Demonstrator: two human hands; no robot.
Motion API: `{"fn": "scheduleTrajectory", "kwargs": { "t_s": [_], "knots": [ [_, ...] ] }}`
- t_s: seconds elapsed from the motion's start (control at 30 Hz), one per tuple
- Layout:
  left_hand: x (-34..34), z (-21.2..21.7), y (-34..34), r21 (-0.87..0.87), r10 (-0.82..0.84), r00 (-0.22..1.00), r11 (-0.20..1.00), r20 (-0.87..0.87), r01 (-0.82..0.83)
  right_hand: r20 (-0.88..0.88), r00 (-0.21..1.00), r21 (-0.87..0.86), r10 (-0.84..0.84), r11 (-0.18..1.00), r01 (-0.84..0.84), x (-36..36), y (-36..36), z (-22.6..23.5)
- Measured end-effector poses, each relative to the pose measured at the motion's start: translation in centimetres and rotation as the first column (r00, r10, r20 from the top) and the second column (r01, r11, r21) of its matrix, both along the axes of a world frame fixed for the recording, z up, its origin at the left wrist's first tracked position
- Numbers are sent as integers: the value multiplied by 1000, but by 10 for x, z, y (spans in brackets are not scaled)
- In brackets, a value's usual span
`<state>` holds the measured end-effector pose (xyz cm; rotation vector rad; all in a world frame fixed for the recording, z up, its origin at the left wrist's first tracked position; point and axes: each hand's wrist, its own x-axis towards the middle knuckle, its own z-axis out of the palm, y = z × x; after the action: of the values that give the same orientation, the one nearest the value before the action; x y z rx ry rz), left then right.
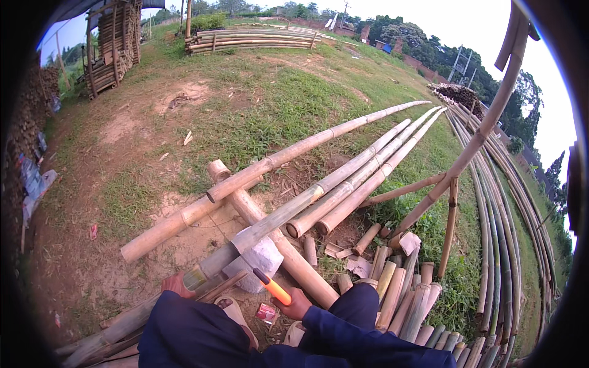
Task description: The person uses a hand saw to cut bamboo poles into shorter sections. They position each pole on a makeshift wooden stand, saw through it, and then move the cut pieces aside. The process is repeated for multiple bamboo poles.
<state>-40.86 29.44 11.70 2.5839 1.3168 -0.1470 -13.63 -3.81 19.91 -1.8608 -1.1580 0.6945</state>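
My right hand (295, 305) is closed round the orange and black handle of a hand saw (274, 288). Its thin blade runs up and left from the handle, lying across a bamboo pole (268, 225) near the pole's close end. That pole slants away to the far right and rests on a pale stone block (257, 260) and a thick bamboo log (285, 257). At the pole's near end, my left hand (177, 285) grips it beside my left knee; its fingers are partly hidden.
Two more long poles (350, 202) lie alongside on the right. Another pole (307, 147) crosses the log further left. Short cut bamboo pieces (392, 294) stand bunched by my right knee. A slanted bamboo post (475, 144) rises at right, before long stacked poles (497, 245).
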Motion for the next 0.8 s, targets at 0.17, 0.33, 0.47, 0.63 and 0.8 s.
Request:
{"fn": "scheduleTrajectory", "kwargs": {
  "t_s": [0.17, 0.33, 0.47, 0.63, 0.8],
  "knots": [
    [2, 1, -2, -66, -36, 998, 997, -47, 32, -49, 999, -69, -23, 997, 20, -5, -92, 39],
    [26, -11, -8, -86, -32, 999, 996, 30, 35, -36, 995, 38, -96, 995, 97, 15, 7, -23],
    [11, 13, -11, -66, 2, 1000, 998, 10, -1, -171, 976, -99, -138, 988, 122, -18, -94, 25],
    [-3, 9, -14, -35, 26, 999, 999, 25, -25, -123, 981, -82, -148, 987, 139, -22, -70, 14],
    [12, 13, -10, -84, 15, 1000, 996, 6, -15, -84, 995, -84, -52, 995, 45, 6, 16, -18]
  ]
}}
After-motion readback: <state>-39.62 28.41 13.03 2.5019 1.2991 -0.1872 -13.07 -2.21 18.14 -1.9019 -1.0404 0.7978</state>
